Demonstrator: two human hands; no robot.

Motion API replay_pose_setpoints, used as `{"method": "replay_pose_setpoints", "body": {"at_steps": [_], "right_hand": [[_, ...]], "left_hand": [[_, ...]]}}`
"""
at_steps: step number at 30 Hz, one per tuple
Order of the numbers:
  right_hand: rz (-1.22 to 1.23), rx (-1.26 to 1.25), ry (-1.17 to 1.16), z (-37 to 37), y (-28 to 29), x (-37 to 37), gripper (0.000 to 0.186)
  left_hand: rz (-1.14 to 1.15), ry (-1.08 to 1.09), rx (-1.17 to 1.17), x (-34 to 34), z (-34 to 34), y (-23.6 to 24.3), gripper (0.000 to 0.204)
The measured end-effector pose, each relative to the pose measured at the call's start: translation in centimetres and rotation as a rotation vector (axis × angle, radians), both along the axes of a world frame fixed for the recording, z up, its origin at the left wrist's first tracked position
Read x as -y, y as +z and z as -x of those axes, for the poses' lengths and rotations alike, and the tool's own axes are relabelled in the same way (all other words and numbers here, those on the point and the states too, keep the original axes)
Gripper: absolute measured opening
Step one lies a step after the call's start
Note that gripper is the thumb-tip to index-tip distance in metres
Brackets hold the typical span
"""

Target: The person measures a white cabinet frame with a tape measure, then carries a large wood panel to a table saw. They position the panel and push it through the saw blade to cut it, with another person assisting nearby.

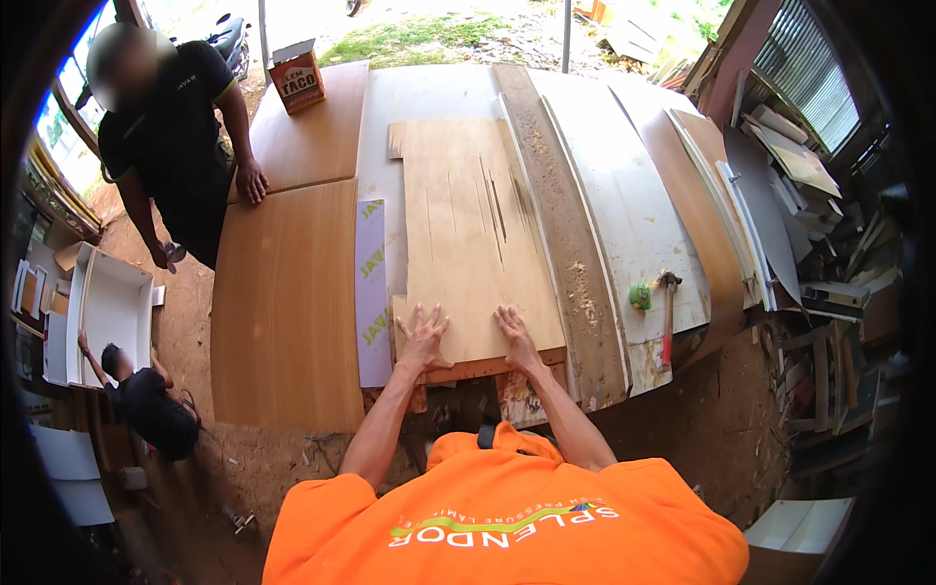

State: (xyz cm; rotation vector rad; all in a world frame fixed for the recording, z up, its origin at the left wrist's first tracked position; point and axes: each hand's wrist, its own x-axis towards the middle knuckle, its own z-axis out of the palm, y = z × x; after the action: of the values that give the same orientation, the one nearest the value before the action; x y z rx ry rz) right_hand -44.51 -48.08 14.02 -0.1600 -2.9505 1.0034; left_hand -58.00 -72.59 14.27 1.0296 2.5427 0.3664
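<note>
A pale plywood sheet [468, 224] with dark splits in its face lies lengthwise before me on the worktable. Both palms rest near its front edge. My left hand [423, 338] is spread at the front left corner, fingers pointing away from me. Over toward the front right corner, my right hand [517, 336] lies with its fingers stretched forward on the wood. Neither hand holds anything. Beneath the plywood's front edge a reddish-brown board edge [487, 367] shows. A narrow lilac strip with printing [371, 283] lies left of the plywood.
Wood-grain panels [283, 302] cover the table's left, with a box [296, 78] on the far one. A hammer [668, 322] and green tape measure [640, 296] lie right. One person [171, 127] touches the panels; another [151, 405] crouches by a white cabinet [117, 302].
</note>
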Motion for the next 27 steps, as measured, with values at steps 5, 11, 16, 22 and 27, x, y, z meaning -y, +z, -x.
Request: {"method": "replay_pose_setpoints", "body": {"at_steps": [5,11,16,22,27], "right_hand": [[-0.02,-0.038,0.005,0.9,-0.7,-0.5,0.104],[-0.017,-0.06,-0.004,2.3,-0.6,-1.0,0.101],[0.032,-0.006,-0.036,2.6,-0.5,-1.1,0.102],[-0.045,0.018,-0.025,1.3,-0.6,-0.8,0.104],[0.009,-0.022,-0.004,-1.1,-0.3,-0.1,0.104]], "left_hand": [[0.012,-0.002,0.013,-0.5,0.9,0.1,0.123],[0.003,-0.016,-0.017,-1.0,2.7,-0.4,0.125],[0.001,-0.026,-0.01,-1.0,3.0,-0.6,0.124],[-0.012,-0.02,-0.041,-0.6,1.2,-0.5,0.125],[0.002,-0.009,-0.026,0.0,-1.3,-1.1,0.122]]}}
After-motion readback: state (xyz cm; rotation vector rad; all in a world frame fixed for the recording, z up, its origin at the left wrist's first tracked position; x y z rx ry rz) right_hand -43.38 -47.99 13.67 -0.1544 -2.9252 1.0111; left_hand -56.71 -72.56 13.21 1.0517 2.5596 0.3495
